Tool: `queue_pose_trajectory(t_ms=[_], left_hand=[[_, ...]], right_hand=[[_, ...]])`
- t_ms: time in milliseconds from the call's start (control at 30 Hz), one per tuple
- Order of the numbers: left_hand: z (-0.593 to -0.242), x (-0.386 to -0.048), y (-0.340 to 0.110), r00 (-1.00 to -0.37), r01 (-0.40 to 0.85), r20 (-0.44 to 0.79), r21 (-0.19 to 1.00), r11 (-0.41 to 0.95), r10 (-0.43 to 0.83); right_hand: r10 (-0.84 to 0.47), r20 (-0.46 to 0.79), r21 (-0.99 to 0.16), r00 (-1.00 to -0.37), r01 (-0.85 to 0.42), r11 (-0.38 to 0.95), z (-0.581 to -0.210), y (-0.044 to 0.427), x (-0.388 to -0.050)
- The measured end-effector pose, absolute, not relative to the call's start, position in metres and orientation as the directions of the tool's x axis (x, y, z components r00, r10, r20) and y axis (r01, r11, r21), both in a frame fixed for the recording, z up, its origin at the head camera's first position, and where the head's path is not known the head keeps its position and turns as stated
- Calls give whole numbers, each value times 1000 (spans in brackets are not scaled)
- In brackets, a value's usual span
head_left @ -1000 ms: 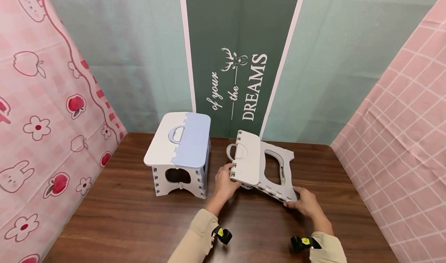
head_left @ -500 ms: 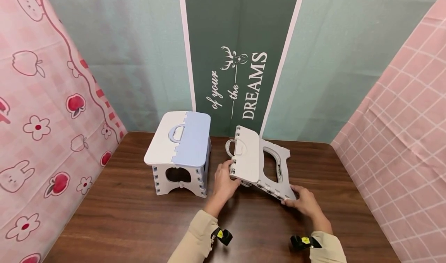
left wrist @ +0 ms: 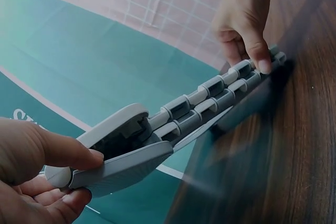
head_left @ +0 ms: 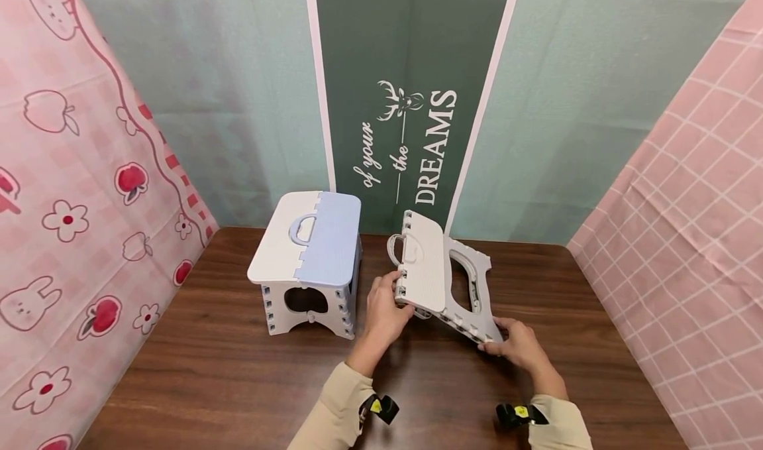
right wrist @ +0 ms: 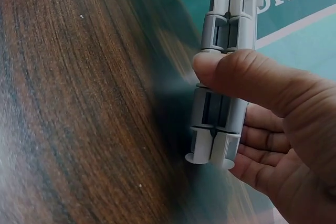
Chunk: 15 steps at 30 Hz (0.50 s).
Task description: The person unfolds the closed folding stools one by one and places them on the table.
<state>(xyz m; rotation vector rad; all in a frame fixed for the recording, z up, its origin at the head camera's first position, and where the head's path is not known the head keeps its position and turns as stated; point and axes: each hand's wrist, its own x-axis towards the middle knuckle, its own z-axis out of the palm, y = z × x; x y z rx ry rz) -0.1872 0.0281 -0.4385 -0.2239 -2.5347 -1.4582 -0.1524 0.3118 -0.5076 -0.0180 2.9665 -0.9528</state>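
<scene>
A partly folded grey-white stool point(head_left: 424, 264) tilts above the table's right half, its seat panel at the left and its leg frame at the right. My left hand point(head_left: 383, 312) grips the seat's near left edge; in the left wrist view, the thumb and fingers of the left hand point(left wrist: 42, 171) pinch that end. The right hand point(head_left: 521, 345) holds the near end of the legs. In the right wrist view, the thumb of the right hand point(right wrist: 273, 98) lies across the hinged leg edge point(right wrist: 215, 108), with the fingers behind it.
An unfolded stool point(head_left: 330, 238) with a white and blue top stands upright left of my left hand. The brown wooden table point(head_left: 238, 384) ends at a green cloth backdrop point(head_left: 250, 105), with pink patterned cloths point(head_left: 703, 225) at both sides.
The held stool's leg end has shifted slightly left and its seat panel has risen a little at the back. My right hand has moved slightly left with it; the other stool stays put.
</scene>
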Motion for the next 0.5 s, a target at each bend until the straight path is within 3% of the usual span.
queue_pose_trajectory(t_ms=[500], left_hand=[[-418,-178,23,-932,333,357,793,510,53]], right_hand=[[-8,-21,-604,-1000,6,797,-512,301,-156]])
